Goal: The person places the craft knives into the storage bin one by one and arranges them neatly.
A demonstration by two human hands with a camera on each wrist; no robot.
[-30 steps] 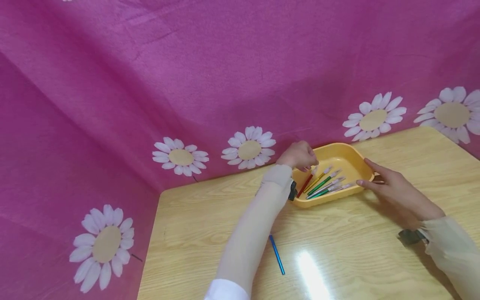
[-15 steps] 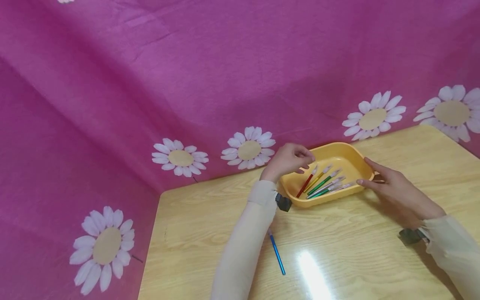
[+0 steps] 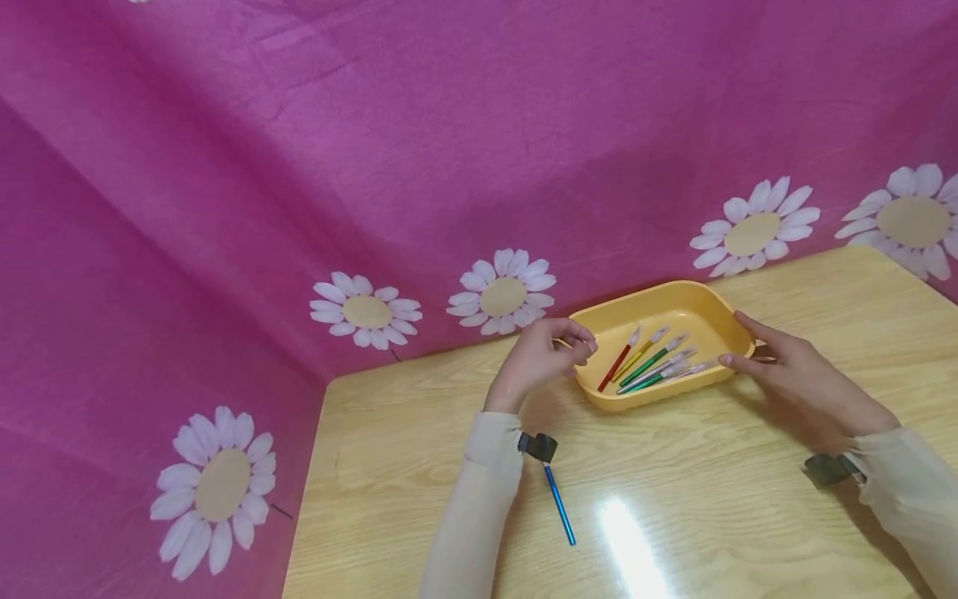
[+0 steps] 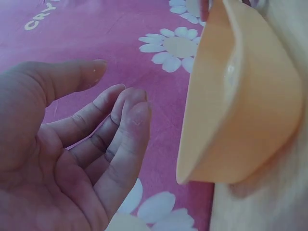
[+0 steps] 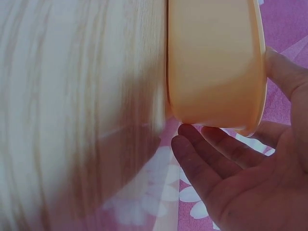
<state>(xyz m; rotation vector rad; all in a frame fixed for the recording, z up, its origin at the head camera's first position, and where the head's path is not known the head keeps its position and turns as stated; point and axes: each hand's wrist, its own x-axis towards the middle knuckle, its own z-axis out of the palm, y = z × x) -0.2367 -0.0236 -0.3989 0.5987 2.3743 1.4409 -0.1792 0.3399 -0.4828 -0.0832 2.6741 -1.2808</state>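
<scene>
A yellow plastic tray stands on the table by the back curtain. Slim metallic craft knives with clear caps lie in it: a red knife, a gold one, green ones and silvery ones. My left hand hovers just beside the tray's left end, fingers loosely bent and nothing between them, as the left wrist view confirms. At the opposite end my right hand holds the tray, thumb at the rim and other fingers against the outer wall. Nearer me, a blue craft knife lies on the tabletop, its upper end hidden behind the left wrist's camera.
A wooden-patterned table carries everything. Behind it and on the left hangs a magenta curtain with white daisies, touching the table's back edge. Small dark cameras sit on both wrists. A bright light reflection shows near the front.
My left hand has drawn back from over the tray, leftward and toward me, uncovering the tray's left end and the red knife. The right hand has kept its place on the tray.
</scene>
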